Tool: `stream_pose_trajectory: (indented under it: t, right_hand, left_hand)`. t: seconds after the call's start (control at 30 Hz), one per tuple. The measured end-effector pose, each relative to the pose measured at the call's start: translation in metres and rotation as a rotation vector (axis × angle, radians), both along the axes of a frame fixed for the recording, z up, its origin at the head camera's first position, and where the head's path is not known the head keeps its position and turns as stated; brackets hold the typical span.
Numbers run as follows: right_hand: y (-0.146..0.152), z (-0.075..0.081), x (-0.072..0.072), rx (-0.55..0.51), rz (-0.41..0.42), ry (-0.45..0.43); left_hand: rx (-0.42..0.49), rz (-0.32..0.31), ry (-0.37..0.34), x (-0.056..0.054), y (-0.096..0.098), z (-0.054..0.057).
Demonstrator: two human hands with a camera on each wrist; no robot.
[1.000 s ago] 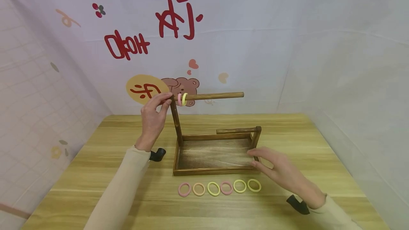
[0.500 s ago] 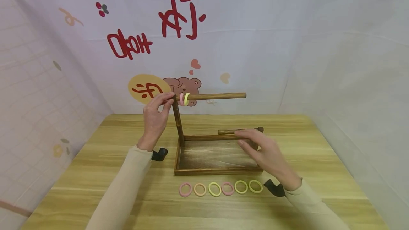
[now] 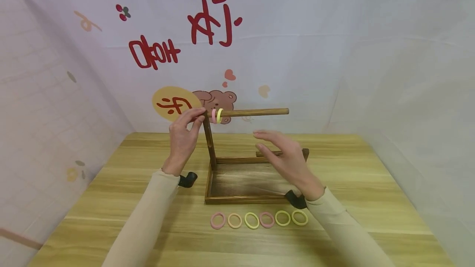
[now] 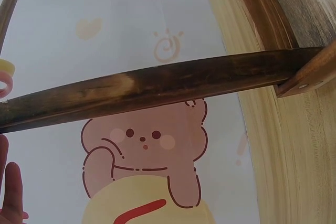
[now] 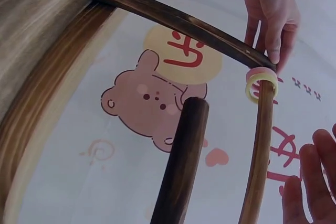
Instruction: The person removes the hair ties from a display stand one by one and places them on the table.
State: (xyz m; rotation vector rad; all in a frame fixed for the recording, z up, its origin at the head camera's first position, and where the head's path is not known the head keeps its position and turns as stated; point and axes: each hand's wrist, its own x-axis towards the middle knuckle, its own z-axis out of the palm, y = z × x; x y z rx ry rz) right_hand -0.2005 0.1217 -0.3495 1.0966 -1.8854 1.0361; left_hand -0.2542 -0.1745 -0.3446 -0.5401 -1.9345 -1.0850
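Observation:
A dark wooden rack has a tall post (image 3: 209, 141) at its left, topped by a long horizontal rod (image 3: 259, 112). My left hand (image 3: 183, 133) pinches the top of this post between thumb and fingers. Close to the post, a pink ring (image 3: 214, 116) and a yellow ring (image 3: 219, 115) hang side by side on the rod. My right hand (image 3: 287, 160) hovers over the rack's tray (image 3: 243, 199), fingers parted and holding nothing. It partly covers the shorter, lower rod (image 5: 181, 161). In the right wrist view its fingers (image 5: 312, 182) are below the ringed rod.
On the wooden table (image 3: 178, 234), several rings lie in a row before the tray, from a pink ring (image 3: 217, 220) at left to a yellow ring (image 3: 299, 218) at right. A printed cloth (image 3: 297, 52) rises behind the table and along its sides.
My right hand has moved up and left, from the tray's right end to over the lower rod. My left hand stays at the post top. The view has shifted slightly.

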Motion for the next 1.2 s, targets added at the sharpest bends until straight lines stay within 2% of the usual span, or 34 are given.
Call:
stream_pose_trajectory:
  t: [0.5, 0.77, 1.2]
  right_hand:
    - [-0.038, 0.017, -0.03, 0.027, -0.049, 0.078]
    - [-0.054, 0.023, -0.04, 0.038, -0.04, 0.084]
    - [-0.078, 0.028, -0.057, 0.149, -0.161, 0.111]
  left_hand:
    - [-0.005, -0.01, 0.002, 0.0, -0.001, 0.001]
    - [-0.015, 0.0, 0.003, -0.001, -0.002, 0.001]
    - [-0.028, -0.004, 0.012, -0.001, -0.002, 0.001]
